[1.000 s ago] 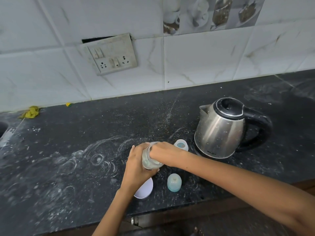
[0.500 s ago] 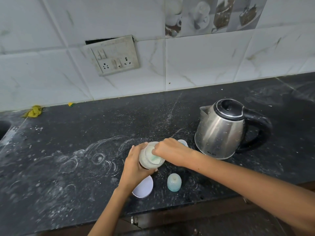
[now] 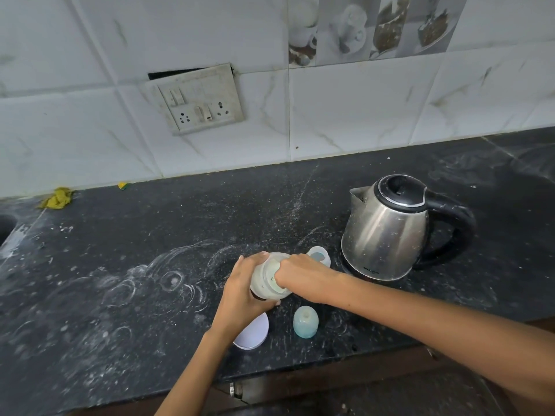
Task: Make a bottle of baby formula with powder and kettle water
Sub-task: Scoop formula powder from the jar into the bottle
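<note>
On the black speckled stone counter (image 3: 150,280), dusted with white powder smears and ring marks, a person works with both bare hands near the front edge. The left hand (image 3: 243,292) is wrapped around the side of a clear jar holding pale powder (image 3: 265,280), gripping it with the jar tilted toward the camera so its wide mouth faces up and to the near side. The right hand (image 3: 300,276) is bunched at the jar's mouth, fingers closed and pressed in at the opening; what they pinch is hidden, so I cannot tell what it grasps.

Just behind the right hand, on the far side, stands the small clear baby bottle with a blue tint (image 3: 319,256), open at the top and partly covered by the knuckles. Near the front edge, to the right of the left wrist, a pale blue dome-shaped bottle cap (image 3: 305,322) sits upright on the counter. A round white lid (image 3: 253,333) lies flat beside it, partly under the left wrist.

To the right, well apart from the hands, a stainless steel electric kettle with a black lid and handle (image 3: 387,229) stands with its spout pointing left. On the tiled wall behind, a grubby white switch and socket plate (image 3: 201,100) hangs crooked. A crumpled yellow scrap (image 3: 57,199) lies at the far left by the wall.
</note>
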A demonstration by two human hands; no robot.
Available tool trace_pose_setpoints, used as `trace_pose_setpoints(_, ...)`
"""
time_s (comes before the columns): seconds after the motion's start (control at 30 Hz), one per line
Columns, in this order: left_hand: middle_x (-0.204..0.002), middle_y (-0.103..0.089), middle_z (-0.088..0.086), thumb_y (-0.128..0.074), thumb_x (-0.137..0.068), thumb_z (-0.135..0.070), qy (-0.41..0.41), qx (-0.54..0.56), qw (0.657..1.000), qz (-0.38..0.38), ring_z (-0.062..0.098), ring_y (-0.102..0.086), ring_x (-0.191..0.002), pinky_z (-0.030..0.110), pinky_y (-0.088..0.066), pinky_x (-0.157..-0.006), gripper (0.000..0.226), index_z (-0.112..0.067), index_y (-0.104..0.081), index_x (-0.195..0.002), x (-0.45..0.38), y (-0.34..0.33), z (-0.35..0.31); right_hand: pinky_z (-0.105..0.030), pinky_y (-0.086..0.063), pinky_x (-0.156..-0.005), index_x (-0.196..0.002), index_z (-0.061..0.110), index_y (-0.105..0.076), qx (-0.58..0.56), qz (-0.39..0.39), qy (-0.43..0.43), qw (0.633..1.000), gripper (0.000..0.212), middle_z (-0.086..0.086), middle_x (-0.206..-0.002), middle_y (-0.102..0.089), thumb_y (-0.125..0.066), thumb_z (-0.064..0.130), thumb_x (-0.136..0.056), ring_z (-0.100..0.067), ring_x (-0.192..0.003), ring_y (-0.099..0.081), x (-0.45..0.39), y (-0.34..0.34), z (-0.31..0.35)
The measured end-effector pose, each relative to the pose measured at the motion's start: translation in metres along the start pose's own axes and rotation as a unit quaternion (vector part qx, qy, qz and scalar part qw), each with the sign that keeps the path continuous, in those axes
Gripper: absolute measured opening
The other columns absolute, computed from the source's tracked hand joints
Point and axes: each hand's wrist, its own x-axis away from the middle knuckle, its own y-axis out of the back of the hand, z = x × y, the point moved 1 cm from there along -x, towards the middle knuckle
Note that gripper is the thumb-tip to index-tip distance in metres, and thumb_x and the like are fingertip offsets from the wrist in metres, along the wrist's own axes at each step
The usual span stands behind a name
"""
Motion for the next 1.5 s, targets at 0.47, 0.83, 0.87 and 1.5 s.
trace_pose_setpoints(0.47, -0.125, -0.052, -0.028, -0.089, -0.051, -0.021, 0.014, 0.004, 1.000, -0.010, 0.002, -0.050, -0.115, 0.009, -0.032, -0.096, 0.084, -0.038, -0.047, -0.122, 0.001, 0.001, 0.002, -0.020, -0.056, -0.078, -0.086, 0.012, -0.081, -0.444, -0.260, -0.186, 0.837, 0.009, -0.003, -0.085, -0.078, -0.079, 0.009, -0.077, -0.010, -0.077, -0.072, 0.029, -0.009, -0.034)
trace_pose_setpoints(0.83, -0.125, -0.052, -0.025, -0.089, -0.051, -0.021, 0.025, -0.001, 1.000, -0.017, 0.001, -0.050, -0.115, 0.001, -0.024, -0.094, 0.081, -0.031, -0.051, -0.122, -0.001, 0.000, 0.001, -0.021, -0.056, -0.064, -0.086, 0.014, -0.081, -0.414, -0.362, -0.189, 0.813, 0.017, 0.009, -0.074, -0.076, -0.077, 0.000, -0.078, -0.001, -0.060, -0.067, 0.039, -0.040, -0.028)
trace_pose_setpoints(0.87, -0.125, -0.052, -0.025, -0.089, -0.051, -0.021, 0.026, -0.001, 1.000, -0.016, 0.001, -0.050, -0.115, -0.001, -0.024, -0.093, 0.081, -0.030, -0.051, -0.122, -0.001, 0.000, 0.001, -0.023, -0.056, -0.063, -0.085, 0.015, -0.081, -0.414, -0.366, -0.188, 0.812, 0.018, 0.007, -0.075, -0.077, -0.076, -0.001, -0.078, -0.003, -0.062, -0.068, 0.039, -0.042, -0.029)
trace_pose_setpoints(1.5, -0.118, -0.057, -0.018, -0.090, -0.054, -0.029, 0.124, 0.050, 0.991, -0.014, -0.008, -0.052, -0.108, 0.007, -0.040, -0.084, 0.078, -0.028, -0.046, -0.118, -0.001, -0.008, 0.006, -0.018, -0.058, -0.060, -0.084, -0.003, -0.076, -0.746, -0.259, -0.265, 0.553, 0.006, -0.015, -0.082, -0.077, -0.075, -0.005, -0.078, -0.021, -0.075, -0.076, 0.035, -0.030, -0.035)
